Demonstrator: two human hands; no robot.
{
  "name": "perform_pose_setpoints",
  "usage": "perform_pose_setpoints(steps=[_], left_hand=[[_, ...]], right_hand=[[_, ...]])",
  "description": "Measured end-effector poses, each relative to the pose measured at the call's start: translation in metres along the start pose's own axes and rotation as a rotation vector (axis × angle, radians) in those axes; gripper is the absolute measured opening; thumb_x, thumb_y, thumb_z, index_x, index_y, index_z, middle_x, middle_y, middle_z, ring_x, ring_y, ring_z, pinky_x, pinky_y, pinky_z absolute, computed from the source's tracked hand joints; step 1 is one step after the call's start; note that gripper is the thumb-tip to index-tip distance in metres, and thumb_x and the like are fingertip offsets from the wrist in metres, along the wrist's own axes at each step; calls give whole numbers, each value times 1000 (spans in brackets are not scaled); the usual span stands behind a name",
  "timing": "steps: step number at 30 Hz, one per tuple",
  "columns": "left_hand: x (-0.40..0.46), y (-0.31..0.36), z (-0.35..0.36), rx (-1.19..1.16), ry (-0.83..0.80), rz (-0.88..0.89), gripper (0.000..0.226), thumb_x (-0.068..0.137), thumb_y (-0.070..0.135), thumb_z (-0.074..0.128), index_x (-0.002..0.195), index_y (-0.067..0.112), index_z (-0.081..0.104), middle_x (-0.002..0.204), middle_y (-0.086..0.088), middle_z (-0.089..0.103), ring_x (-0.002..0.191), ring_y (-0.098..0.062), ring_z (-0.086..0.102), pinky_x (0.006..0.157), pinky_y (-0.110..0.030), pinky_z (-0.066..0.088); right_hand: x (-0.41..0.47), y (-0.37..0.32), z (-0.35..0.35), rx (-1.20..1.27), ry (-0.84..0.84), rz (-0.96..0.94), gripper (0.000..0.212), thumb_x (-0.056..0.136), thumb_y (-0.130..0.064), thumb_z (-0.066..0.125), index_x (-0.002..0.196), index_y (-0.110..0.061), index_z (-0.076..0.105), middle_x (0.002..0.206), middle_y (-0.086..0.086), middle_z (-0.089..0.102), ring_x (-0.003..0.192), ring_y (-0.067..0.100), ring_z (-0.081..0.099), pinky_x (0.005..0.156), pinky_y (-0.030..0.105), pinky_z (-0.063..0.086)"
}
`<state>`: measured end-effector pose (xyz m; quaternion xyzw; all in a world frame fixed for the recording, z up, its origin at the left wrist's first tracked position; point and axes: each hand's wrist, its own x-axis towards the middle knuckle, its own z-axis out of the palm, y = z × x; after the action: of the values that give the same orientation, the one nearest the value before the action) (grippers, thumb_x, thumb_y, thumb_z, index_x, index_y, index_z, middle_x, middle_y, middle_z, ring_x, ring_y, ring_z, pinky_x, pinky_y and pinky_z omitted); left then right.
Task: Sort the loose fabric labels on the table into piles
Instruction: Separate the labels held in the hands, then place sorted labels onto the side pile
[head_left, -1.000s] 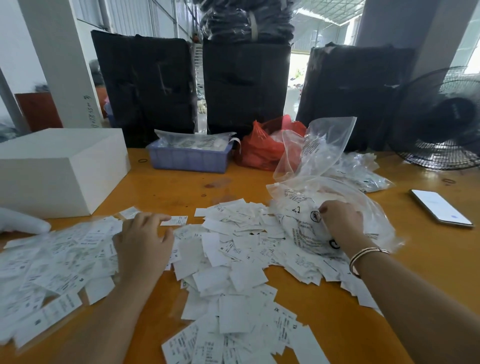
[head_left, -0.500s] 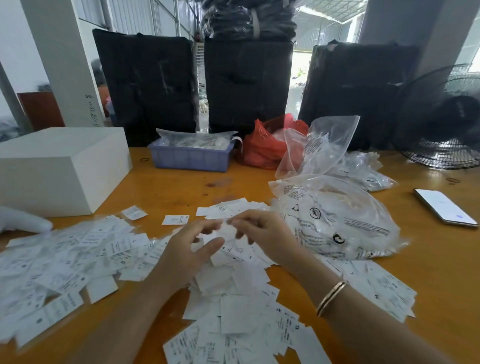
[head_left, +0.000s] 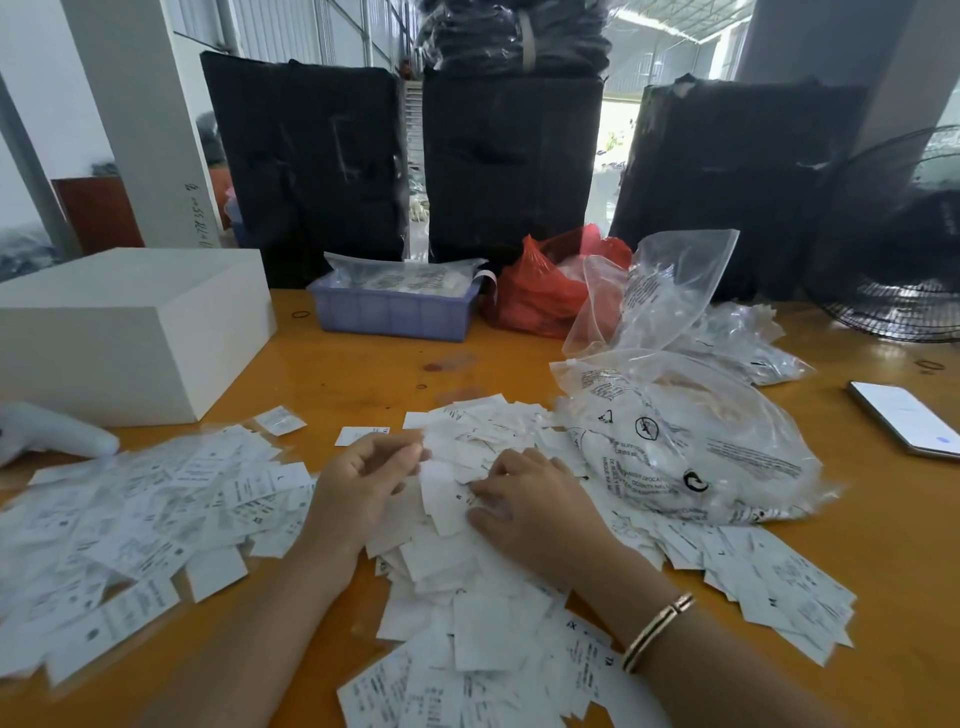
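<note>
White fabric labels lie loose on the orange table (head_left: 363, 374) in a wide spread at the left (head_left: 130, 519) and a thicker heap in the middle (head_left: 467, 613). More labels (head_left: 779, 582) trail out to the right from under a clear plastic bag (head_left: 701, 441). My left hand (head_left: 363, 488) hovers over the top of the middle heap, its curled fingers and thumb pinching the edge of a label (head_left: 441, 441). My right hand (head_left: 535, 504), bracelet on the wrist, rests on the heap beside it and pinches a label (head_left: 447, 504) between thumb and forefinger.
A white box (head_left: 130, 327) stands at the left, with a white handheld device (head_left: 52, 431) in front of it. A blue tray (head_left: 395, 312), a red bag (head_left: 540, 291) and more clear bags sit at the back. A phone (head_left: 904, 415) and a fan (head_left: 904, 249) are at the right.
My right hand left the plastic bag and came to the middle heap. My left hand moved from the left spread to meet it. Both have now dropped onto the heap.
</note>
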<state>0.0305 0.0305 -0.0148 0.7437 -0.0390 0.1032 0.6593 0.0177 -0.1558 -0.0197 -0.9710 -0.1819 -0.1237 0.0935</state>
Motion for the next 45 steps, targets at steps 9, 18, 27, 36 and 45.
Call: perform_pose_setpoints(steps=[9,18,27,36,45], left_hand=[[-3,3,-1,-150,7,-90,12,87,17,66,93,28,66,90,12,74,84,-4,68,75,-24,52],[-4,5,1,-179,21,-131,8,85,22,66,90,27,70,83,8,74,77,-6,68,59,-12,51],[-6,9,3,-220,-50,-171,29,65,49,65,83,29,77,89,7,75,79,-2,67,72,-23,46],[-4,5,4,-210,-69,-164,29,70,47,63,82,25,78,88,3,75,80,-6,68,72,-24,47],[0,-1,2,-93,-12,-78,6,92,17,59,93,22,62,87,5,74,75,-9,70,58,-16,51]], right_hand=[[-3,-10,-1,17,281,-1,25,99,-25,36,97,-16,60,89,-2,63,84,20,54,73,31,30],[-3,-8,-5,785,402,148,37,86,-1,61,77,-37,61,92,-17,62,95,0,55,79,14,41],[9,4,-3,1088,385,229,49,86,7,58,64,-35,70,94,-19,64,90,-14,56,76,6,40],[8,1,-2,1012,413,173,37,90,-4,59,91,-40,65,90,-23,68,90,-5,62,77,9,46],[10,0,5,725,297,82,27,84,3,60,82,-20,74,85,-16,65,90,4,60,78,3,39]])
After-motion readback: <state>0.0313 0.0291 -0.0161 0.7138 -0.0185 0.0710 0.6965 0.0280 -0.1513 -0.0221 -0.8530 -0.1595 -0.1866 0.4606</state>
